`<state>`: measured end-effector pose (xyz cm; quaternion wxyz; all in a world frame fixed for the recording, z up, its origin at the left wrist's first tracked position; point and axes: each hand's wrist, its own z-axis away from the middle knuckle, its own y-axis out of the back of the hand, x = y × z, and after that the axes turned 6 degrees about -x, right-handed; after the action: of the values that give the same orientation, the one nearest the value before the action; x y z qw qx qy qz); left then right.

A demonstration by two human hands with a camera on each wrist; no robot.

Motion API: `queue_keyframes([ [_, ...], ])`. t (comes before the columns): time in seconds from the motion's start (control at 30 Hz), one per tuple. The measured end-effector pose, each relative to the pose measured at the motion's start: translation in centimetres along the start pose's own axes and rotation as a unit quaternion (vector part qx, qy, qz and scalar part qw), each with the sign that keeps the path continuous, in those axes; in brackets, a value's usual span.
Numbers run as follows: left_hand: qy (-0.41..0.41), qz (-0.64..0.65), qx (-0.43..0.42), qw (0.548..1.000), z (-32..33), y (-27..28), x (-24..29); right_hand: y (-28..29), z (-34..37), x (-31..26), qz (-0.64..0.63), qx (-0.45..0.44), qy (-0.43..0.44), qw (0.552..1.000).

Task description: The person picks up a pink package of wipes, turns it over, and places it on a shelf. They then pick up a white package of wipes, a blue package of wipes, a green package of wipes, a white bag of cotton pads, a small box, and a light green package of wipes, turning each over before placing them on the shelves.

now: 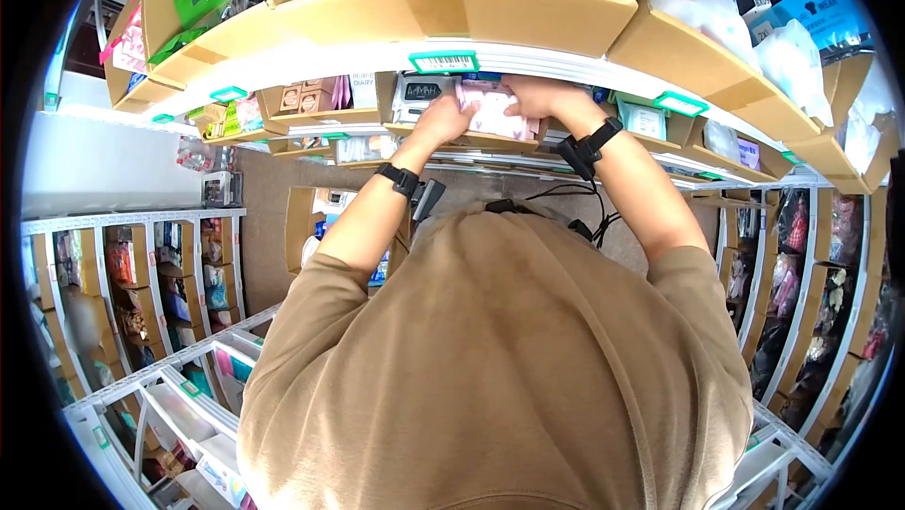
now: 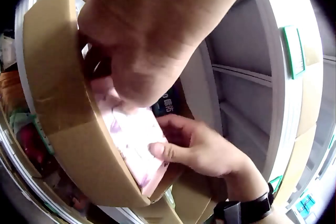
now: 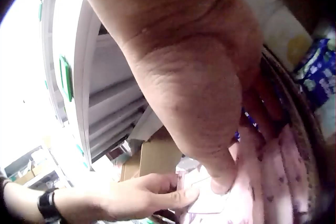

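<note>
In the head view, both hands reach into a box [image 1: 462, 139] under the shelf edge [image 1: 330, 59]. The pink pack [image 1: 490, 114] lies between them: the left hand [image 1: 447, 121] is at its left end, the right hand [image 1: 551, 100] at its right. A dark pack [image 1: 421, 91] stands just left of it, beyond the left hand. With so little room overhead, lifting steeply could catch the pack or the knuckles on the shelf edge.

In the left wrist view, the right hand pinches the pack, thumb on the face and fingers behind the edge. The left hand's fingertips are lost in shade. The pack sits against the box wall [image 2: 60, 92]; a pull not clear of it could snag a corner and crease the wrapping.

In the right wrist view, the left hand pinches the pack at one end, and the right thumb [image 3: 223, 179] presses its face; the right fingers go down past it, tips unseen. Ridges show in the pink; I cannot tell whether it is several packs. If so, a loose pinch could let one slip out.
</note>
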<state>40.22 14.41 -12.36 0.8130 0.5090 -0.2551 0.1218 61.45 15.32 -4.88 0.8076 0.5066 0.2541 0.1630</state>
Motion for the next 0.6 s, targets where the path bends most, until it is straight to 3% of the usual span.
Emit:
queue_keyframes([
  [0.07,-0.038,-0.039,-0.026,0.998,1.2,0.6,0.2,-1.8,-0.9,0.9,-0.038,-0.028,-0.014,0.999],
  [0.17,0.006,-0.069,-0.145,0.987,1.5,1.2,0.6,-2.5,-1.4,0.7,-0.067,-0.032,-0.017,0.997],
  [0.23,0.003,-0.058,-0.107,0.993,1.5,1.0,0.7,-2.7,-1.8,0.4,-0.052,-0.066,-0.063,0.995],
  [0.37,-0.034,0.038,-0.018,0.999,1.3,0.8,0.5,-2.9,-1.1,-0.1,0.031,-0.036,-0.045,0.998],
  [0.6,-0.054,0.041,-0.028,0.997,1.6,1.0,0.3,-2.0,0.4,-1.6,-0.006,-0.070,-0.080,0.994],
])
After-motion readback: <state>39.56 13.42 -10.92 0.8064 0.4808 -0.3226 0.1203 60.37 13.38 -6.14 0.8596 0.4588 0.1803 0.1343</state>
